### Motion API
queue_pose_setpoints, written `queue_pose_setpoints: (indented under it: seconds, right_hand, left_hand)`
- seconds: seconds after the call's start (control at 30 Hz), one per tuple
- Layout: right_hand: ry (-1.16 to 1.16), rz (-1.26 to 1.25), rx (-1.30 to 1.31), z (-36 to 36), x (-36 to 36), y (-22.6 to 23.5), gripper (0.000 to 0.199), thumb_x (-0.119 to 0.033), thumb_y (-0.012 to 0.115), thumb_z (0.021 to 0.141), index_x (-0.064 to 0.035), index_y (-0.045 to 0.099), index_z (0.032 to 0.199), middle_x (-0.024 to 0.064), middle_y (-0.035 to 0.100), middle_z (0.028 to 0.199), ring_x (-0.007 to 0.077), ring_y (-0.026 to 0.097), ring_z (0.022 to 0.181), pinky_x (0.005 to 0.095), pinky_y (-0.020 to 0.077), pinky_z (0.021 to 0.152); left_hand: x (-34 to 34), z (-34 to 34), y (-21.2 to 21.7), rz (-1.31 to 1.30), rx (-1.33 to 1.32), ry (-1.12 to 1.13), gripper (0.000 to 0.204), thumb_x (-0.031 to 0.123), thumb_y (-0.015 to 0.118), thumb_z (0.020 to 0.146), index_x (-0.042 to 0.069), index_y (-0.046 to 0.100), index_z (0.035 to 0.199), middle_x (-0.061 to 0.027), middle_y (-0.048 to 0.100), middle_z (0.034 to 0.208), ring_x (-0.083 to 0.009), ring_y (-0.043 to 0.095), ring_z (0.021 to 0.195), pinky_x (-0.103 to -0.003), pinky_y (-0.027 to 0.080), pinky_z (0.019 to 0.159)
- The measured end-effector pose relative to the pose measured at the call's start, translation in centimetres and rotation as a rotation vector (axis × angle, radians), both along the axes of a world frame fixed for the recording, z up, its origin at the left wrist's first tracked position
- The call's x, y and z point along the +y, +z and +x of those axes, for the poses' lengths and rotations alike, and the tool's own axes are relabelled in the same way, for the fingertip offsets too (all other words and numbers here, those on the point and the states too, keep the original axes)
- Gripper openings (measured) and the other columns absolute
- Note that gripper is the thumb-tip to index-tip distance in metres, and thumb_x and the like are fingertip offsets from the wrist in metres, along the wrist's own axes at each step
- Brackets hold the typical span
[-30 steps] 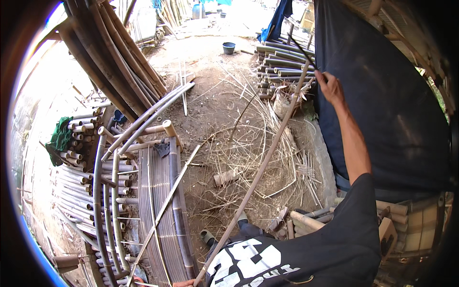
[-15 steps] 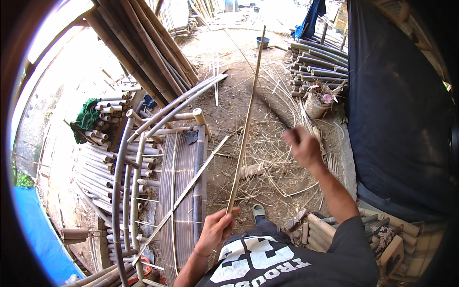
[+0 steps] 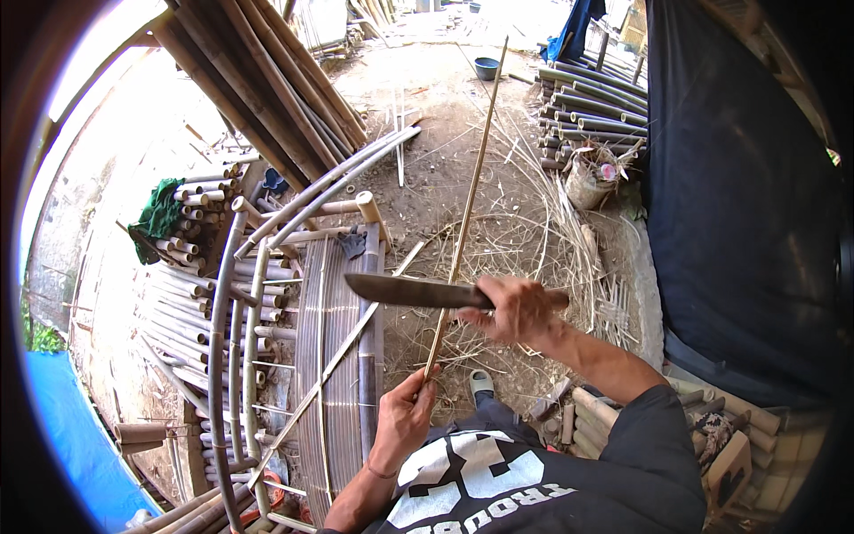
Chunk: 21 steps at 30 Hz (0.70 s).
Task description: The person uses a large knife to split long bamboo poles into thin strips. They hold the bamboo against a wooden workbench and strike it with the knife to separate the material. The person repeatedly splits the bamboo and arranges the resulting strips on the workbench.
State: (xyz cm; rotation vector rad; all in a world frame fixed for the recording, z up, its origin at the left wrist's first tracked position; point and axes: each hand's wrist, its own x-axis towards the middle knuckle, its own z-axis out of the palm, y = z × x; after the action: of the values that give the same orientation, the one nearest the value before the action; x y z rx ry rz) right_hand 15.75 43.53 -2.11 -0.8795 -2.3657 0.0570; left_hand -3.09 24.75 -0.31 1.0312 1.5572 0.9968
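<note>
My left hand (image 3: 406, 418) is closed around the near end of a long, thin bamboo strip (image 3: 471, 196), just above my shirt front. The strip slants up and away from me, its far end leaning slightly right. In my right hand (image 3: 516, 313) is a machete (image 3: 405, 291), gripped by the handle, whose butt sticks out to the right. Its dark, broad blade lies sideways and points left, crossing over the lower part of the strip. Whether the blade touches the strip I cannot tell.
To my left stands a bamboo bench (image 3: 334, 276) with a slatted seat and pole frame; a loose strip (image 3: 342, 354) crosses it. Bamboo shavings (image 3: 498, 249) litter the ground ahead. Stacked bamboo poles (image 3: 592, 111), a sack (image 3: 589, 181) and a dark sheet (image 3: 743, 205) stand at right.
My right hand has moved left and nearer to me. The machete has swung from pointing away to lying sideways across the strip. The strip's far end has shifted slightly right.
</note>
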Motion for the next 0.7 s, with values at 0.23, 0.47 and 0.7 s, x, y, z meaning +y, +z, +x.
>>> queue_pose_setpoints:
  seconds: [0.23,0.47,0.7]
  right_hand:
    - [-0.382,-0.331,-0.069,6.6,7.6,1.5,0.064,-0.074,0.032,0.091,-0.0142,0.050,0.078,-0.0046,0.040,0.050,0.0068,0.036,0.039,0.0306,0.0322,0.032]
    - [-0.486,-0.173,-0.062,10.7,10.5,3.0,0.065,-0.074,0.037,0.090,-0.0130,0.054,0.076,0.0004,0.050,0.050,0.0166,0.052,0.043,0.0365,0.0404,0.039]
    - [-0.610,-0.201,-0.096,12.8,12.7,5.4,0.065,-0.074,0.038,0.089,-0.0133,0.060,0.085,0.0059,0.056,0.053,0.0235,0.060,0.050,0.0408,0.0457,0.047]
  left_hand:
    - [-6.0,-1.1,-0.7,0.014,0.127,-0.139,0.026,0.007,0.057,0.095,-0.002,0.065,0.118,0.0004,0.049,0.068,-0.0059,0.044,0.060,-0.024,0.035,0.050]
    - [-11.7,-4.2,-1.5,0.039,0.225,-0.208,0.027,0.005,0.057,0.090,-0.001,0.065,0.116,-0.0088,0.058,0.070,-0.0116,0.054,0.058,-0.028,0.044,0.052]
    - [-15.1,-5.4,-1.1,-0.130,0.024,-0.078,0.031,0.018,0.051,0.098,-0.008,0.067,0.106,0.0024,0.050,0.061,-0.0044,0.042,0.053,-0.022,0.034,0.048]
